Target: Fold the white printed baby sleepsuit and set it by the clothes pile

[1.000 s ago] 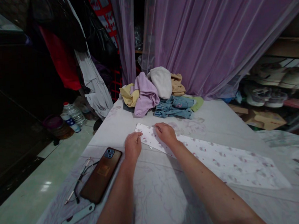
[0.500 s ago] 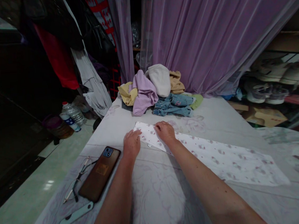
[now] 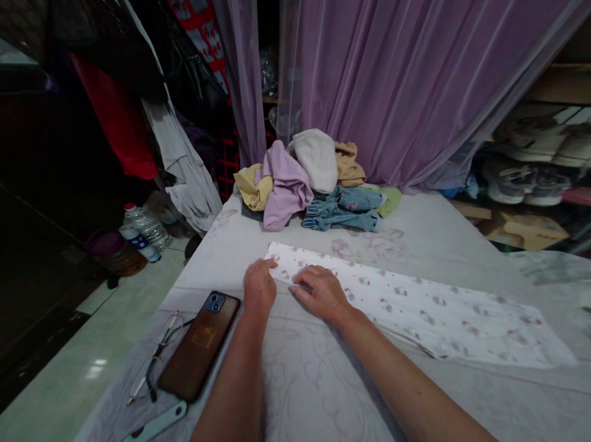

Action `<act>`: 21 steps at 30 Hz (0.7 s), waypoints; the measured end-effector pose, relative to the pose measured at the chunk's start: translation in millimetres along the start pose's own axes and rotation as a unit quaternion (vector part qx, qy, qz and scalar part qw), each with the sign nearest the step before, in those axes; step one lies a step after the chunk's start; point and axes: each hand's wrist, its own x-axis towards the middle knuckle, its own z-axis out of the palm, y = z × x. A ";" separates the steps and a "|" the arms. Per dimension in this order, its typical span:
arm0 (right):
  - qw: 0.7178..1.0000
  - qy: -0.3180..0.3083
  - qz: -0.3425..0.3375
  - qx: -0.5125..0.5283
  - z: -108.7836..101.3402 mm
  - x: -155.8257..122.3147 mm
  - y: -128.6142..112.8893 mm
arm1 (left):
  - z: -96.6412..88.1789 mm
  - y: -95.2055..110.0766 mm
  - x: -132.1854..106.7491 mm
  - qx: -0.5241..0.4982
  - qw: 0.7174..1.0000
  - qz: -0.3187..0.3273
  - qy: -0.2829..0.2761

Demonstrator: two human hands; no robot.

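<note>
A long white garment with small pink prints [image 3: 431, 309] lies folded flat across the bed [image 3: 315, 386]. My left hand [image 3: 258, 288] rests curled on its near left corner, fingers pinched on the cloth edge. My right hand [image 3: 318, 291] lies on the garment's near edge just to the right, fingers bent and pressed on the fabric. Both forearms reach in from the bottom of the view.
A pile of clothes [image 3: 308, 180] sits at the far side of the bed before a purple curtain [image 3: 406, 67]. A phone [image 3: 199, 345], glasses [image 3: 154, 360] and a white flat tool [image 3: 151, 430] lie at the left edge. Bottles [image 3: 143, 233] stand on the floor.
My right hand has slid from the garment's far left edge down to its near edge. The left hand has stayed at the corner.
</note>
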 end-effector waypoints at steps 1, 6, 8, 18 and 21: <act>1.000 0.002 0.005 0.000 1.1 -3.2 -1.7 | 0.1 -1.3 0.0 0.005 1.000 -0.004 0.000; 0.999 0.019 0.024 -0.008 4.8 -8.4 0.0 | -2.3 -5.7 0.9 0.009 1.000 -0.020 -0.022; 1.000 0.021 0.018 -0.012 4.3 -8.8 1.4 | -3.7 -5.7 1.5 0.007 0.999 -0.022 -0.028; 0.995 0.021 -0.031 -0.088 2.4 -12.9 5.7 | -7.1 0.8 3.4 0.011 0.999 -0.026 -0.040; 0.998 0.040 0.001 -0.054 4.6 -11.4 8.0 | -10.1 3.9 4.4 0.009 0.998 -0.009 -0.061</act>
